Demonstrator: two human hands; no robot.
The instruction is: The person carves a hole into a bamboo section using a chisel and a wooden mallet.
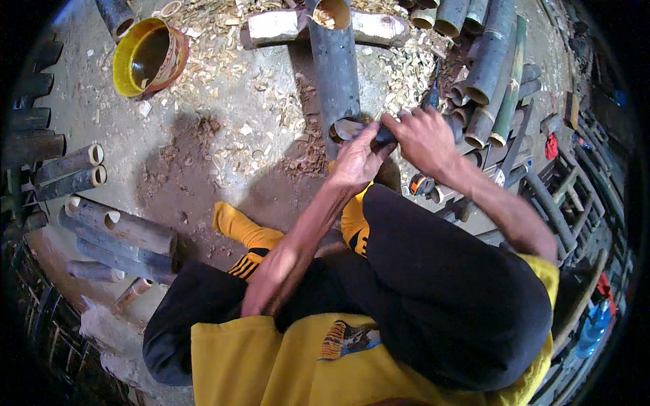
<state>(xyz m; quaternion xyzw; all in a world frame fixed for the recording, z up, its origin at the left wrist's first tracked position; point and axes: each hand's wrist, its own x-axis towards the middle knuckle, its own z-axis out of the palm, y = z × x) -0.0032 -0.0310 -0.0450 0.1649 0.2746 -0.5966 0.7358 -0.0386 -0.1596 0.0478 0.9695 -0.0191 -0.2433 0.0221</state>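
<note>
A thick grey bamboo tube [334,74] lies lengthwise before me, its far part resting across a curved wooden block [372,26]. Its near end has a cut opening that faces my hands. My left hand [357,159] is closed round a dark-handled tool [384,135] just right of that opening. My right hand [426,141] grips the handle's rear from the right, its fingers curled. A pale flat part, perhaps the tool's blade, shows in the opening; I cannot make out its exact shape.
Wood chips litter the floor round a yellow bucket [139,51]. Several bamboo tubes [489,61] lie at right, more [125,227] at left. A thin-shafted tool [431,98] and an orange-black tape measure [421,184] lie right of my hands. A blue bottle [594,329] is far right.
</note>
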